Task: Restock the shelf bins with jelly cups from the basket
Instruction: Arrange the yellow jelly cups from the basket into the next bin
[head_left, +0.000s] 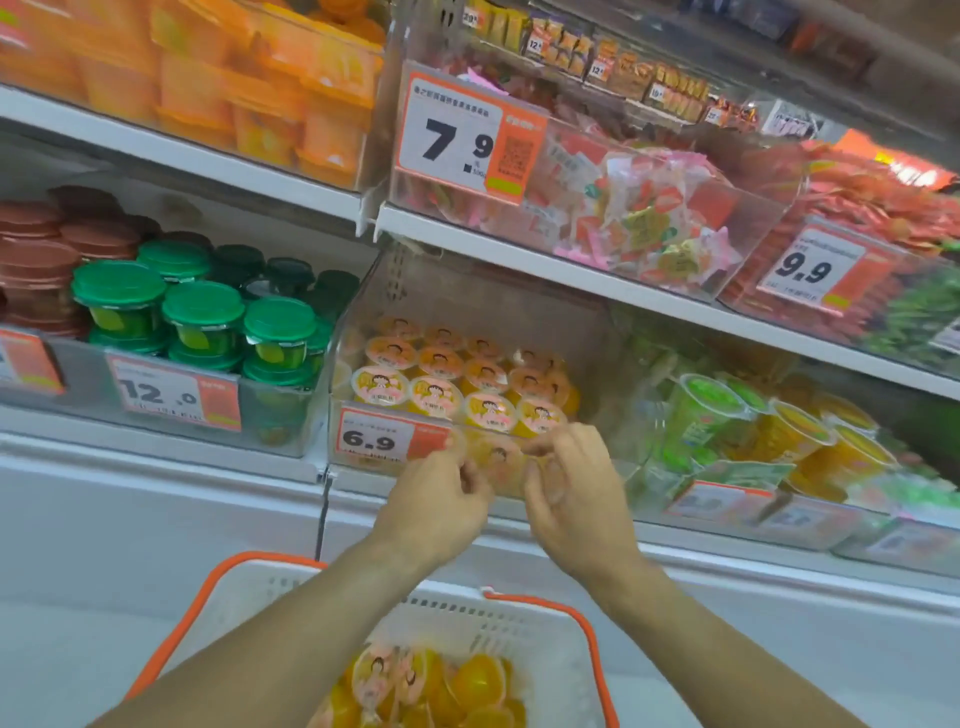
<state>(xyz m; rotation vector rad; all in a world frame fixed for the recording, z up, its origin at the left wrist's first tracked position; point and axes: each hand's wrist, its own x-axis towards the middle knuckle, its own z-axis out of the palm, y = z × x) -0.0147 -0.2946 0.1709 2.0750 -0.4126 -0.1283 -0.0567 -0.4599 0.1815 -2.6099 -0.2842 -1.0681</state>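
Observation:
A clear shelf bin (597, 332) tagged 6.9 holds rows of orange jelly cups (485, 376) with cartoon-face lids. Both hands are at its front rim. My left hand (441, 499) has its fingers curled against an orange jelly cup (500, 460) at the rim. My right hand (571, 488) curls round the same spot from the right, and a clear cup shape shows under its fingers. Motion blur hides whether there is one cup or two. Below, the white basket (540, 639) with orange handles holds several more jelly cups (467, 680).
Green-lidded cups (202, 317) fill the bin to the left, tagged 12.0. Green and yellow cups (779, 426) fill the bin on the right. The shelf above carries orange packs (270, 93) and a candy bin (623, 208) tagged 7.9. A white freezer lid (156, 519) lies below the shelf.

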